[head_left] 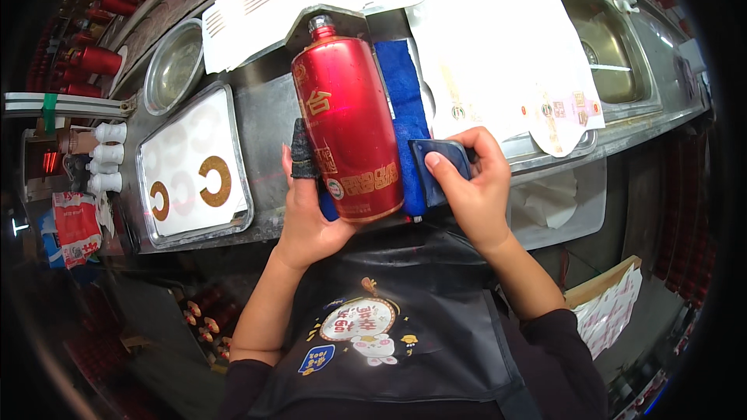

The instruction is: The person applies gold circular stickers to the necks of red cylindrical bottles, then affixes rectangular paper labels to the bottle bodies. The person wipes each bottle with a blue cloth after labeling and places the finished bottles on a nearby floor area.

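Bottle, red, lies between your hands on a blue cloth: your left hand cups its base, your right hand grips a dark blue pad against its side.

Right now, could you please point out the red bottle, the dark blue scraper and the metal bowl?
red bottle (346, 120), head view, middle of body.
dark blue scraper (437, 157), head view, flat face.
metal bowl (174, 66), head view, inside.
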### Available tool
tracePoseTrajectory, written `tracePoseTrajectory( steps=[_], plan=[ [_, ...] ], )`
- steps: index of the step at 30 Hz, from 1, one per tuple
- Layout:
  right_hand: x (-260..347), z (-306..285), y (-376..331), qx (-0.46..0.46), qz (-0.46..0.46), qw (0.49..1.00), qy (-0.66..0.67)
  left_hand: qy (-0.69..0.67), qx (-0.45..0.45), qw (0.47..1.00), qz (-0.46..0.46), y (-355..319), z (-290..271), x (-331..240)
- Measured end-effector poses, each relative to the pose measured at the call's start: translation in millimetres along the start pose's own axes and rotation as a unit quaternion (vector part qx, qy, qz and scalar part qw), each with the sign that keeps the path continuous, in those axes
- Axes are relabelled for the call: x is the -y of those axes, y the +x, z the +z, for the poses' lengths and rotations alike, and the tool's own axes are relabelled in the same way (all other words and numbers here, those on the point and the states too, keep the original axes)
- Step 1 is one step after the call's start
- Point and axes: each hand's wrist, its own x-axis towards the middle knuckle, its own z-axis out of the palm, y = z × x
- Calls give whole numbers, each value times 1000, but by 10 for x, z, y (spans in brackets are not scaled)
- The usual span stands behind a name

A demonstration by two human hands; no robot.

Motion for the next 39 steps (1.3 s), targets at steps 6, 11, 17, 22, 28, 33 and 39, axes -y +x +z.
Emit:
tracePoseTrajectory(
  steps=[6,11,17,22,28,33,39],
  plan=[
    [66,-31,-3,49,-83,994,-43,4,-5,1000,-16,28,-8,-89],
    [-15,-10,-94,25,-115,990,-73,63,-82,993,65,15,8,-229],
    [-95,197,-255,-5,-389,892,-232,144,-150,962,177,48,60,-242],
    [58,436,-380,159,-453,839,-256,158,-155,960,172,27,83,-130],
    [111,105,-265,-10,-338,917,-209,92,-135,975,148,-199,128,-138],
    [-85,139,-246,-13,-314,917,-244,156,-196,964,85,-294,217,-97],
    [196,440,-401,223,-525,748,-339,136,-221,965,37,-364,296,30]
  ],
)
